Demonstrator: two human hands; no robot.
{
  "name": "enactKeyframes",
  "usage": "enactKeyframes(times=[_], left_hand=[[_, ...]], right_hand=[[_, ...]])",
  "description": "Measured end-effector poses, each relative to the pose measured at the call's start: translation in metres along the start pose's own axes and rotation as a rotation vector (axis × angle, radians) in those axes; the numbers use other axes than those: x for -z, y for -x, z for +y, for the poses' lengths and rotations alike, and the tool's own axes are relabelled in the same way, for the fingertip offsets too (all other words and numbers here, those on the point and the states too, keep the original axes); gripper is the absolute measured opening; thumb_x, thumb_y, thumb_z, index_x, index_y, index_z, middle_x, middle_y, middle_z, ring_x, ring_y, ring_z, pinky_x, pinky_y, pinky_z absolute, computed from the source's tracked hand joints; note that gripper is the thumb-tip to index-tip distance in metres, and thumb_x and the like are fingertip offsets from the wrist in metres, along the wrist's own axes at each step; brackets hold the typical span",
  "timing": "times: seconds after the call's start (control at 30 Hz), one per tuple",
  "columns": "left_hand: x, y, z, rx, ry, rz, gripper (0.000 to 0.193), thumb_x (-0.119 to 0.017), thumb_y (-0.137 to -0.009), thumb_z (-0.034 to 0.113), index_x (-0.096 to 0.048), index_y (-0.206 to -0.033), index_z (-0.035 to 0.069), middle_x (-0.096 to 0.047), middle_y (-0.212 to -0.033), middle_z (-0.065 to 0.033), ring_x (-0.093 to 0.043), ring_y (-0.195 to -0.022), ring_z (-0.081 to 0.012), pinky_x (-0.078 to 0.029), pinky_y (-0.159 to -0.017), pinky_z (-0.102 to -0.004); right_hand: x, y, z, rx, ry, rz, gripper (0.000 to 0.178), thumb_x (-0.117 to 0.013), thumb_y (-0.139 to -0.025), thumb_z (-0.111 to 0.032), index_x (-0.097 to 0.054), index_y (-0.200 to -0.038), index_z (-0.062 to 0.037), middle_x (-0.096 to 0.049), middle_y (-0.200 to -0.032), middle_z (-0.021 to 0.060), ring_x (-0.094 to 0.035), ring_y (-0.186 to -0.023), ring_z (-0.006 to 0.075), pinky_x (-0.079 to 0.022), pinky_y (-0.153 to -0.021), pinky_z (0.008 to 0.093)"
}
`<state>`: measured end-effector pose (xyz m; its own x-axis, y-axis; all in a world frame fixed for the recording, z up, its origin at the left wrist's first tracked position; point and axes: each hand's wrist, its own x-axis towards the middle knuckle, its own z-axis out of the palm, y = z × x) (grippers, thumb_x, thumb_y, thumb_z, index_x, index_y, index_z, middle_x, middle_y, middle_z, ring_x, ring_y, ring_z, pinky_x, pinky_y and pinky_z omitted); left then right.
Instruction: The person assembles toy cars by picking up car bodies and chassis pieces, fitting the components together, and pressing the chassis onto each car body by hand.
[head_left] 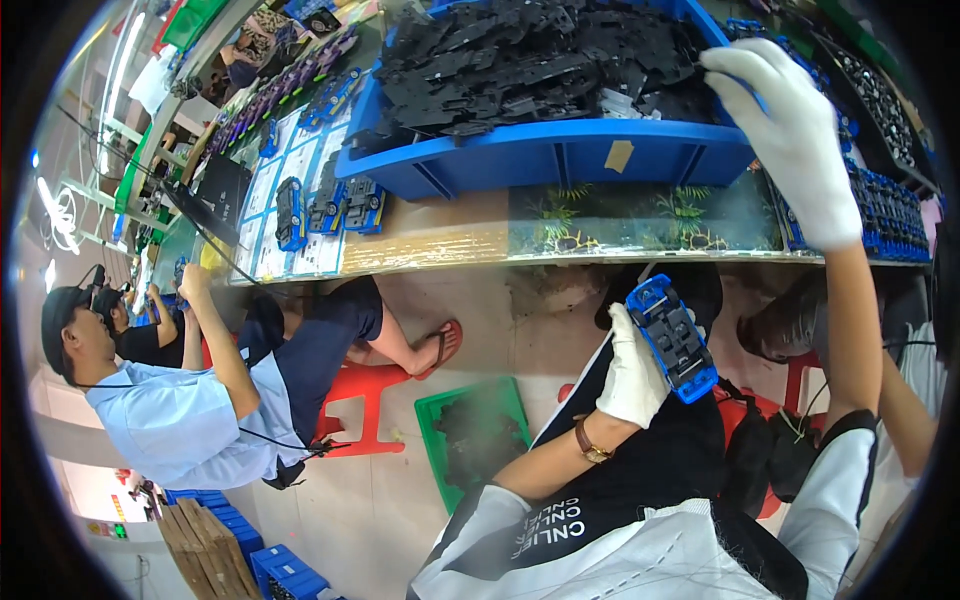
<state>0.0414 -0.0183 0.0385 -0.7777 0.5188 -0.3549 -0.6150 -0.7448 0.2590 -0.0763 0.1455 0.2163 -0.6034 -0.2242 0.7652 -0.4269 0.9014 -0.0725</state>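
My left hand (637,372), in a white glove, is closed round a blue toy car (675,338) over my lap. The car's black underside faces up. My right hand (785,130), also gloved in white, is raised over the right end of a large blue bin (560,160). Its fingers are stretched out and somewhat apart, with nothing visible between them. Their tips are beside the heap of black plastic chassis parts (540,65) that fills the bin. Whether they touch a part, I cannot tell.
Several toy cars (325,205) lie on the table left of the bin, and rows of blue ones (890,215) stand at the right. A green crate (475,435) with dark pieces is on the floor. A co-worker in a light blue shirt (180,415) sits to the left.
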Motion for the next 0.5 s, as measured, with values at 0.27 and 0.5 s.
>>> enactKeyframes(times=[0.27,0.5], left_hand=[[0.001,0.002,0.006,0.028,-0.065,-0.002,0.071,-0.031,-0.088,0.069,-0.046,-0.127,0.011,-0.057,-0.116,-0.0115,-0.057,-0.105,-0.0283,-0.047,-0.091,-0.0454],[0.000,0.002,0.013,0.031,-0.038,-0.029,0.069,-0.031,-0.089,0.067,-0.045,-0.127,0.011,-0.056,-0.117,-0.0114,-0.057,-0.106,-0.0285,-0.046,-0.091,-0.0456]], right_hand=[[-0.086,-0.049,0.063,-0.112,0.660,-0.470,0.054,-0.062,-0.079,-0.053,-0.067,-0.096,-0.0017,-0.061,-0.099,0.0163,-0.060,-0.097,0.0293,-0.049,-0.082,0.0417],[-0.065,-0.049,0.072,-0.170,0.417,-0.197,0.030,-0.062,-0.083,-0.026,-0.064,-0.108,-0.0091,-0.061,-0.108,0.0096,-0.059,-0.101,0.0283,-0.047,-0.084,0.0383]])
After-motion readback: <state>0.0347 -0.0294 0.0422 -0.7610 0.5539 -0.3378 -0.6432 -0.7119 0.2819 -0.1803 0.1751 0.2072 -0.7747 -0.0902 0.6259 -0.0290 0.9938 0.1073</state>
